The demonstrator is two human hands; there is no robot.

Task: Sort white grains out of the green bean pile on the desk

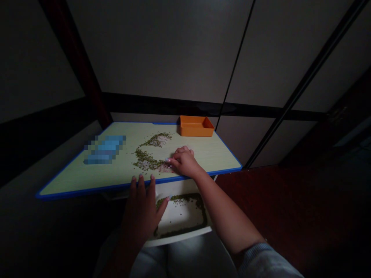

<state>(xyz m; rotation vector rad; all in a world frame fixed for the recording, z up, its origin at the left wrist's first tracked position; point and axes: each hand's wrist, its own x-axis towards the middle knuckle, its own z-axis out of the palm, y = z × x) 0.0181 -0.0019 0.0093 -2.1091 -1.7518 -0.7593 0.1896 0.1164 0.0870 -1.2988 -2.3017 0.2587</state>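
Note:
Small green beans [146,160], like mung beans, lie in a curved spread on the pale tabletop [116,177]. Mixed among them are pale pinkish patches of small bits [165,168]. My right hand [184,160] rests on the table at the right side of the spread, fingers curled in and thumb toward the beans; whatever they may hold is hidden. My left hand [143,204] is at the table's front edge, fingers spread and holding nothing. Below that edge, an open white drawer [181,220] has green beans along its sides; my left thumb reaches over it.
An orange open box [197,131] stands at the table's back right. A blurred blue item [106,150] lies on the left. Blue trim borders the table [226,170], and pale cabinet panels [162,50] rise right behind it. The room is dim.

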